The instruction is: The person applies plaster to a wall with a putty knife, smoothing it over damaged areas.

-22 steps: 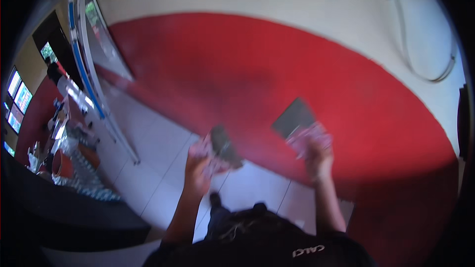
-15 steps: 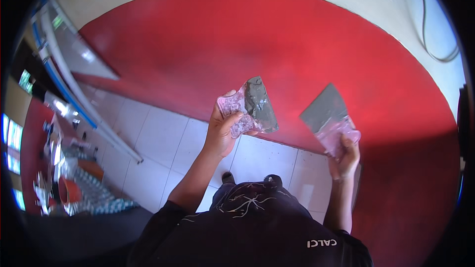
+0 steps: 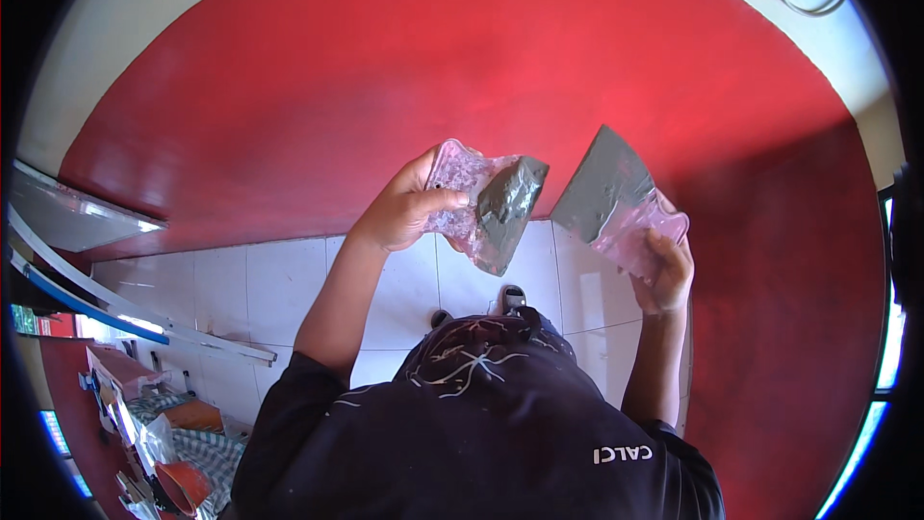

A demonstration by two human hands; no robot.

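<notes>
Grips a pink scraper [image 3: 472, 175] laden with grey paste [image 3: 513, 207] in the closed fingers of the left hand [image 3: 409, 212], and clasps a second scraper [image 3: 624, 217], grey-ended too, in the right hand [image 3: 674, 274], near the first but apart, above the white floor [image 3: 289, 294].

I am standing in an indoor room with plain finishes; whether it belongs to a home or a shop, I can't tell. Pale square floor tiles [image 3: 397, 279] lie under me, the wall [image 3: 433, 58] ahead is painted red with cream above, a bright window [image 3: 55, 431] shows at far left, and an orange container [image 3: 185, 484] sits by a checked cloth [image 3: 219, 451] amid clutter.
</notes>
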